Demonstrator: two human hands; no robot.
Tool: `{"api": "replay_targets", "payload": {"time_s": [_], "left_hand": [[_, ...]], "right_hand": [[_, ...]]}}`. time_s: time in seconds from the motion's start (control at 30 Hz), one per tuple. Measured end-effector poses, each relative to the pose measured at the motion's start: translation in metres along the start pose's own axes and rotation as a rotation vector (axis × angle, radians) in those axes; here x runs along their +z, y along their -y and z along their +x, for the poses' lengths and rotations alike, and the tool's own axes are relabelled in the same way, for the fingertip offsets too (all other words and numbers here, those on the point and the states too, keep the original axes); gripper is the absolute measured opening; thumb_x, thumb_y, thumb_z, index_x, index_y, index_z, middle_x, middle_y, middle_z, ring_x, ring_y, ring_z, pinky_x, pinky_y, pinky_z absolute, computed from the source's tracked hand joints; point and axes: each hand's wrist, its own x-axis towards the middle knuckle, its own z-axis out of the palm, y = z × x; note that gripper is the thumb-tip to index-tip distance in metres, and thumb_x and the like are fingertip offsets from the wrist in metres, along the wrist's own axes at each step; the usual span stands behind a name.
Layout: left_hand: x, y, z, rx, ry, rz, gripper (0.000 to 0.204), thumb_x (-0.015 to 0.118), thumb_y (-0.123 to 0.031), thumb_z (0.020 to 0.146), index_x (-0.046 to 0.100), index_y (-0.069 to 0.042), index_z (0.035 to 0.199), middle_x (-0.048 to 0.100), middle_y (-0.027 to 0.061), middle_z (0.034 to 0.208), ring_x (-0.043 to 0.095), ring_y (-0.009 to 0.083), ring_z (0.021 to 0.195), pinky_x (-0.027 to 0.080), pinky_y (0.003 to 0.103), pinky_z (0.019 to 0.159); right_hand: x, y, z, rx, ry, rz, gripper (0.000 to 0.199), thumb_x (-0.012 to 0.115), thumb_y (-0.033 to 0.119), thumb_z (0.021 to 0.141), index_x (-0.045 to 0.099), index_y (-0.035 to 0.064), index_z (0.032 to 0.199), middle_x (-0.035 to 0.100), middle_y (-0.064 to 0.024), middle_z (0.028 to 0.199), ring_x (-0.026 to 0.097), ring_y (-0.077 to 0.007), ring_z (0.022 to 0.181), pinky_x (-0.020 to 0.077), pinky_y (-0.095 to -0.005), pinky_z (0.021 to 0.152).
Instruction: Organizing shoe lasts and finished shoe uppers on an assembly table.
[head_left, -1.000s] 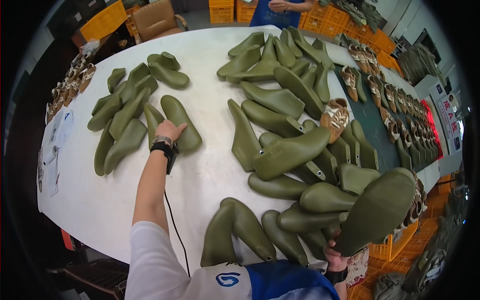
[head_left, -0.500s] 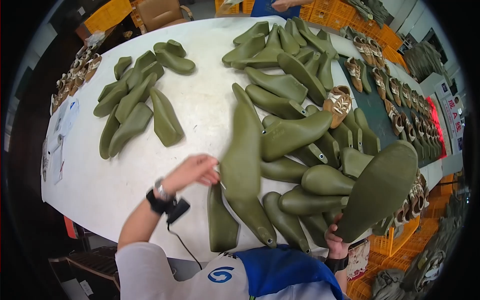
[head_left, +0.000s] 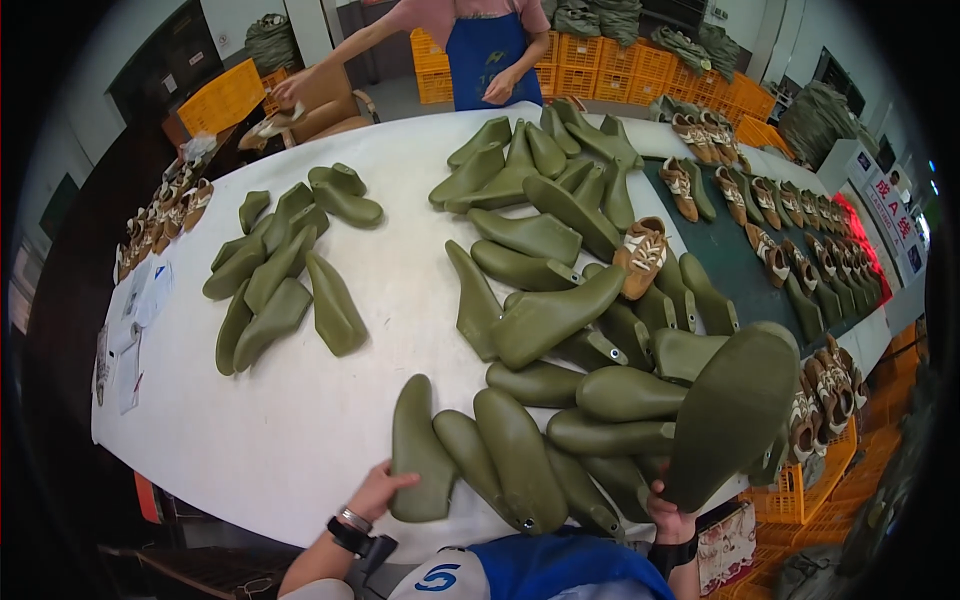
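Olive-green shoe lasts cover a white table (head_left: 300,420). My left hand (head_left: 378,492) touches the near end of one last (head_left: 418,462) lying flat at the table's front edge. Beside it lie two more lasts (head_left: 518,458). My right hand (head_left: 668,512) holds a large last (head_left: 730,412) upright by its lower end, sole facing me. A big heap of lasts (head_left: 560,310) fills the middle and right of the table. A smaller group of lasts (head_left: 280,270) lies at the left.
A finished brown and white shoe (head_left: 642,258) sits among the heap. Rows of similar shoes (head_left: 800,250) line a dark mat at the right. A person in a blue apron (head_left: 490,50) stands at the far side. Orange crates (head_left: 640,75) stand behind. Papers (head_left: 135,320) lie at the left edge.
My left hand pulled back from the left group of lasts to the near edge and now rests on a last there. My right hand keeps holding the large last.
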Motion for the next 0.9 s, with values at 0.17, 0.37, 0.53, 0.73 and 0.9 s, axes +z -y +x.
{"api": "replay_targets", "payload": {"time_s": [0.17,0.37,0.53,0.73,0.9], "left_hand": [[0.044,-0.142,0.056,0.127,0.211,-0.214,0.043,0.056,-0.019,0.091,0.045,0.003,0.127,0.057,0.0123,0.122,0.058,0.0208,0.108,0.046,0.034,0.095],[0.113,-0.242,0.162,0.640,0.024,-0.084,0.051,0.057,-0.012,0.088,0.040,-0.004,0.135,0.052,0.0074,0.127,0.055,0.0182,0.106,0.043,0.030,0.093],[0.136,-0.154,0.167,0.986,-0.060,0.589,0.045,0.064,-0.017,0.080,0.053,-0.003,0.121,0.059,0.0122,0.114,0.056,0.0246,0.104,0.044,0.036,0.092],[0.110,0.059,0.044,0.970,-0.371,1.084,0.049,0.059,-0.024,0.083,0.047,-0.005,0.126,0.043,0.0254,0.126,0.036,0.0447,0.121,0.031,0.048,0.104],[0.102,0.093,0.033,0.835,-0.367,0.806,0.052,0.060,-0.024,0.084,0.043,-0.003,0.128,0.039,0.0257,0.134,0.033,0.0412,0.127,0.028,0.045,0.107]], "right_hand": [[-0.024,0.014,-0.021,-0.087,0.002,0.048,0.043,0.052,0.032,0.089,0.049,0.0140,0.128,0.051,-0.0063,0.128,0.057,-0.0352,0.097,0.0517,-0.0265,0.052],[-0.010,0.016,-0.017,-0.147,-0.193,0.051,0.038,0.057,0.031,0.085,0.055,0.0034,0.111,0.058,-0.0121,0.107,0.050,-0.0312,0.093,0.0471,-0.0269,0.053],[-0.057,0.034,-0.004,-0.144,0.028,-0.112,0.041,0.054,0.030,0.088,0.049,0.0079,0.122,0.052,-0.0098,0.123,0.051,-0.0362,0.102,0.0502,-0.0293,0.056],[-0.036,0.031,-0.003,0.070,0.101,0.185,0.045,0.049,0.031,0.091,0.044,0.0108,0.131,0.046,-0.0067,0.133,0.054,-0.0387,0.107,0.0526,-0.0309,0.059],[-0.039,0.046,-0.029,0.079,0.176,0.165,0.047,0.050,0.031,0.091,0.043,0.0123,0.133,0.045,-0.0062,0.134,0.053,-0.0381,0.109,0.0532,-0.0310,0.058]]}}
